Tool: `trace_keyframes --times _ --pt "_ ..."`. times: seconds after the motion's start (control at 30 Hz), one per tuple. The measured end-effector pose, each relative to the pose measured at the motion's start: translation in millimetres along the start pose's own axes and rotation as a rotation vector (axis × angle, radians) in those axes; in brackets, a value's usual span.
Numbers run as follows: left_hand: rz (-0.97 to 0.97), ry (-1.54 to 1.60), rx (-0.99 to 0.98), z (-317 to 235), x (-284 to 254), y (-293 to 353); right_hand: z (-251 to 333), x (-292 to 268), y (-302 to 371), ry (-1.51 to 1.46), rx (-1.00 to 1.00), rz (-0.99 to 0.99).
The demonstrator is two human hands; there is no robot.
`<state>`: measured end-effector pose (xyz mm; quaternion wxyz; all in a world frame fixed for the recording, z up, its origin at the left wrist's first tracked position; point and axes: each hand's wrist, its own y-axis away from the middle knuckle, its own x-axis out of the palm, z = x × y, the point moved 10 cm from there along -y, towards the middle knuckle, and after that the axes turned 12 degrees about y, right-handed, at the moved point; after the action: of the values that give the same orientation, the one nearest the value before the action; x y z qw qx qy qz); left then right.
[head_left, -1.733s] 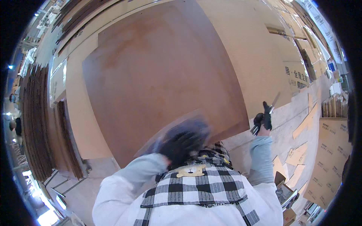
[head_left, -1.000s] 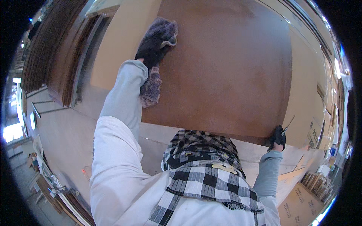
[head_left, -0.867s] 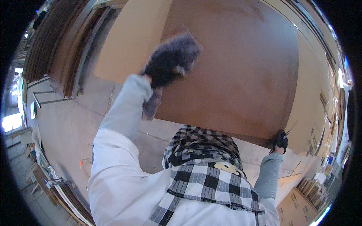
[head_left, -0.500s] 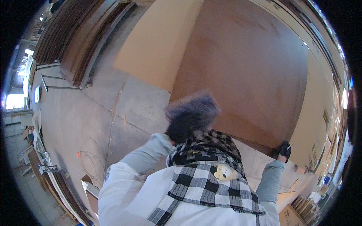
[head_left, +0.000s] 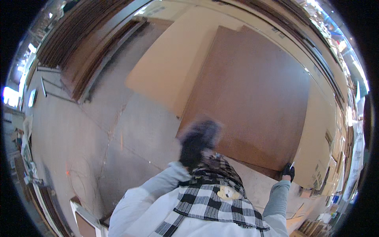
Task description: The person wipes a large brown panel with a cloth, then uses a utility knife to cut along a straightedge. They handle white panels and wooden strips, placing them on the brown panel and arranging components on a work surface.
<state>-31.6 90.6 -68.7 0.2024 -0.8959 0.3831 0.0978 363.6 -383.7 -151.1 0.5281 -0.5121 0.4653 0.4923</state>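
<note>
A large brown board (head_left: 252, 94) lies flat on tan cardboard (head_left: 166, 67) before me. My left hand (head_left: 191, 152), in a dark glove, is closed on a dark blue-grey cloth (head_left: 207, 130), blurred by motion, over the board's near left corner. At the near right corner, my right hand (head_left: 289, 172), also black-gloved, is closed beside the board's edge. A thin pale stick-like thing (head_left: 292, 165) juts up from its fingers; its kind is too small to tell. Whether these fingers also grip the board, I cannot tell.
Brown panels (head_left: 94, 27) are stacked on a metal-legged stand at the far left. Grey concrete floor (head_left: 138, 126) shows left of the cardboard. A thin cable (head_left: 73, 185) lies on it. Tied wood pieces (head_left: 310, 228) lie at the lower right.
My view has shifted, bringing more of the board's far end into sight. My left hand and the cloth have drawn nearer to my body. The right hand stays at the same corner.
</note>
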Motion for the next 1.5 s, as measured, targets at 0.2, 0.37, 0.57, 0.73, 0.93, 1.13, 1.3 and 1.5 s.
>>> trace_keyframes --times 0.2,0.37,0.57,0.73,0.93,1.13,1.3,1.5 --pt "-0.217 -0.139 -0.051 15.2 -85.9 9.3 22.4 -16.6 28.8 -0.233 0.074 -0.005" --pt "-0.286 -0.061 -0.298 63.9 -101.6 7.6 31.4 -23.4 84.3 -0.234 0.263 0.022" --pt "-0.347 -0.121 -0.416 82.8 -116.5 13.5 -11.4 -9.1 146.2 -0.371 0.303 -0.040" --pt "-0.464 0.005 -0.375 42.1 -93.1 17.5 -24.7 -0.2 129.4 -0.428 0.380 0.001" --pt "-0.455 0.079 -0.231 2.9 -64.6 -24.6 -8.2 -20.9 90.3 -0.504 0.367 -0.100" --pt "-0.403 -0.019 -0.216 40.2 -55.7 -21.1 -12.8 -11.0 71.6 -0.179 0.316 -0.010" --pt "-0.313 -0.110 -0.384 58.6 -53.1 9.7 -18.8 -18.6 83.8 -0.115 0.390 0.058" --pt "0.070 -0.219 -0.180 -41.7 -30.9 -7.0 -53.3 -6.9 115.9 -0.161 0.384 0.033"
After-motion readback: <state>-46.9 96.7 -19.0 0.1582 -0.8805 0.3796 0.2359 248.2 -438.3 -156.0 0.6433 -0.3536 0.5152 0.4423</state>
